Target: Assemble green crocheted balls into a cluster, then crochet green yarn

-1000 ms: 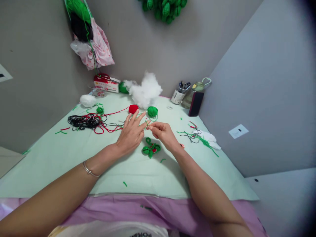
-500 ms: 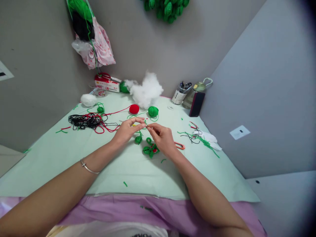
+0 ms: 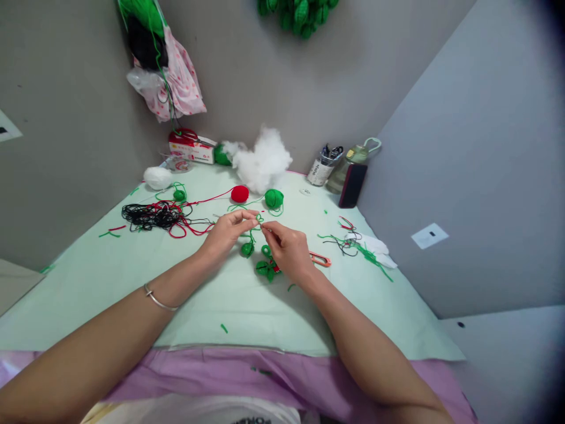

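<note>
Above the middle of the table my left hand point(image 3: 230, 231) pinches a strand of green yarn point(image 3: 259, 218), which stands up in a small loop at the fingertips. My right hand point(image 3: 288, 246) meets it from the other side, thumb and forefinger closed on the same yarn. Just below hangs or lies a small green crocheted ball point(image 3: 248, 249) with green strands running up from it. A green crocheted piece with a red part point(image 3: 266, 269) lies under my right hand, partly covered by it. Beside that wrist is an orange cutter point(image 3: 320, 259).
Tangled black yarn point(image 3: 152, 217) and red strands lie left. A red yarn ball point(image 3: 239, 194), green yarn ball point(image 3: 274, 199) and white stuffing point(image 3: 262, 162) are behind my hands. Yarn scraps point(image 3: 366, 253) lie right, near a phone point(image 3: 353, 186), bottle point(image 3: 356, 154) and pen cup point(image 3: 321, 169).
A green yarn loop now shows between my fingertips. The bit of yellow seen by my left fingers earlier is out of sight. Both hands stay in nearly the same place.
</note>
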Tool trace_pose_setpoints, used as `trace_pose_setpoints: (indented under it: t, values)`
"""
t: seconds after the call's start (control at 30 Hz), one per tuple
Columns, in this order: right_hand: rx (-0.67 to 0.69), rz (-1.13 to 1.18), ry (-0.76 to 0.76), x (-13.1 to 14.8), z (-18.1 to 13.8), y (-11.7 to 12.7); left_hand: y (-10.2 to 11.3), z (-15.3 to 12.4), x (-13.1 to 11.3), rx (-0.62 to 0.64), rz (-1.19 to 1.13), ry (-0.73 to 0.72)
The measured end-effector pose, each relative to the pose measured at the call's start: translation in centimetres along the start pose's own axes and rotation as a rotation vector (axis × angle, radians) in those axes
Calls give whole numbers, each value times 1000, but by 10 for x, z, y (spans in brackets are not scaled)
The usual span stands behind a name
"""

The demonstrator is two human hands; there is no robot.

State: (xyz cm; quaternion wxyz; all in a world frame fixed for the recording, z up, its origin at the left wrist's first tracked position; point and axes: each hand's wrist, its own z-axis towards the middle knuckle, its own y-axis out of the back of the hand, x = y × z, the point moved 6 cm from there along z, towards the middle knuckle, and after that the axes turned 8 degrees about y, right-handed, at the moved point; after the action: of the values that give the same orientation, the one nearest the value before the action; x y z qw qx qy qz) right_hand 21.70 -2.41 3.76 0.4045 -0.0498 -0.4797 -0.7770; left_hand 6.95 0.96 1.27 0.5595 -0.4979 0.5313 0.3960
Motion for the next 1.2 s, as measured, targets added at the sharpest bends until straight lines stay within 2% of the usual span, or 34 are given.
trace_pose_setpoints:
  t: [0.2, 0.43, 0.67, 0.87, 1.07, 1.2]
  values:
    - [-9, 11, -81, -6, 3, 5, 4, 0, -2, -39, -76, 41]
    - [-17, 215, -183, -15, 5, 5, 1, 3, 2, 106, -335, 100]
    - [-24, 417, -243, -12, 4, 6, 1, 4, 3, 109, -423, 139]
    - [-9, 682, -330, -13, 8, 6, 5, 4, -1, 63, -285, 72]
    - [22, 823, -374, -11, 7, 2, -2, 3, -3, 134, -57, 11]
    - [47, 1042, -384, -11, 9, 9, -2, 5, 0, 114, 30, -4]
